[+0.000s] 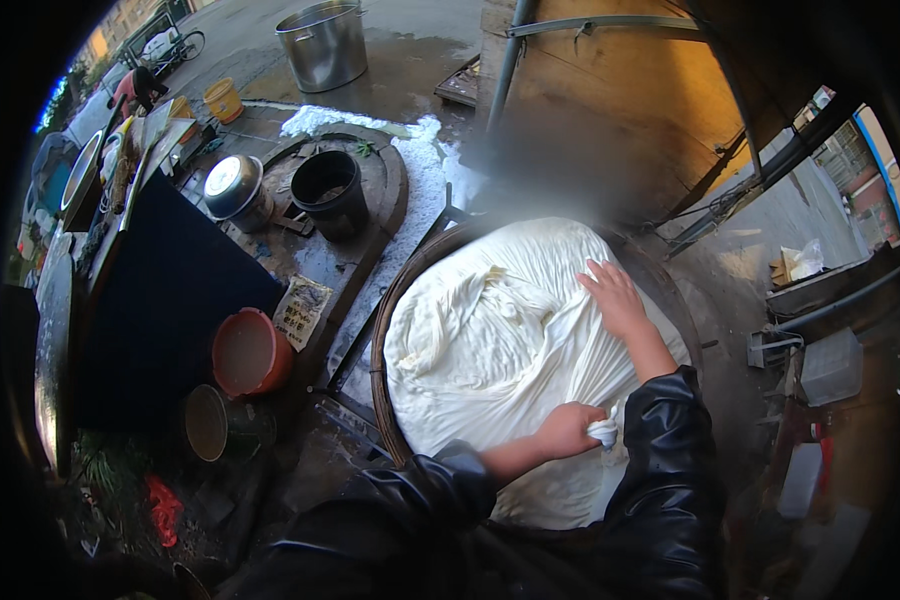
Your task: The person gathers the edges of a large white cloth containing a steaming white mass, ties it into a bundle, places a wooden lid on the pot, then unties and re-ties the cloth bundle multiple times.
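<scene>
A large white cloth bundle [487, 337], bulging and creased, fills a round basket with a woven brown rim [381, 360] right before me. My left hand [568, 430] is closed around a twisted end of the white cloth [604, 430] at the near side. Further off, toward the right side, my right hand [616, 300] lies on top of the bundle with its fingers extended and slightly apart. Folds run from the gripped end toward the middle. What the cloth holds inside is hidden.
A red bucket [286, 360] of cloudy liquid, a black bucket [356, 202] and a metal pot [259, 184] stand left. White foam [420, 161] lies beyond the basket. A large steel pot [322, 56] is further off. A person [139, 90] bends far left. Metal poles [506, 75] stand ahead.
</scene>
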`<state>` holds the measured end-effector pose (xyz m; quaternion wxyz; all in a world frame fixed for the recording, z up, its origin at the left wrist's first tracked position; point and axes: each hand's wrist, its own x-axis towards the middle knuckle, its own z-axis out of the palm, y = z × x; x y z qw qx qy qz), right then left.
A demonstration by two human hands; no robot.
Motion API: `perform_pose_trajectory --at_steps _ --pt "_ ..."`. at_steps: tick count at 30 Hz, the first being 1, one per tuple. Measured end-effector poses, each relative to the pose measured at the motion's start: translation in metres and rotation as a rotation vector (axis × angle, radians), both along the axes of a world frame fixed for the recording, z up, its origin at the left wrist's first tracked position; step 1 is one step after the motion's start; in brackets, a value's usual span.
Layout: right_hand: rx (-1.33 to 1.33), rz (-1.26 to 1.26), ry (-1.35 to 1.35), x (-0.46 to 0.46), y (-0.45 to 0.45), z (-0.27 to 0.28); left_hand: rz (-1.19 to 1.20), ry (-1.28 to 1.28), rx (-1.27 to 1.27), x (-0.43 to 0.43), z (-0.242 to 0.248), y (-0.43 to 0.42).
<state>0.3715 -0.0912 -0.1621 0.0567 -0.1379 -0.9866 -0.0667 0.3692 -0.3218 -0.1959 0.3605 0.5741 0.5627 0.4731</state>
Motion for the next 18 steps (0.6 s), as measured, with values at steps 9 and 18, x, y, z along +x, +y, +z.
perform_pose_trajectory --at_steps 9,18 --pt "0.173 0.072 0.069 0.073 0.020 0.052 0.222 -0.468 -0.082 -0.008 0.021 0.009" --pt "0.388 -0.145 0.134 0.169 0.015 0.127 0.182 -0.169 -0.357 -0.009 0.057 -0.013"
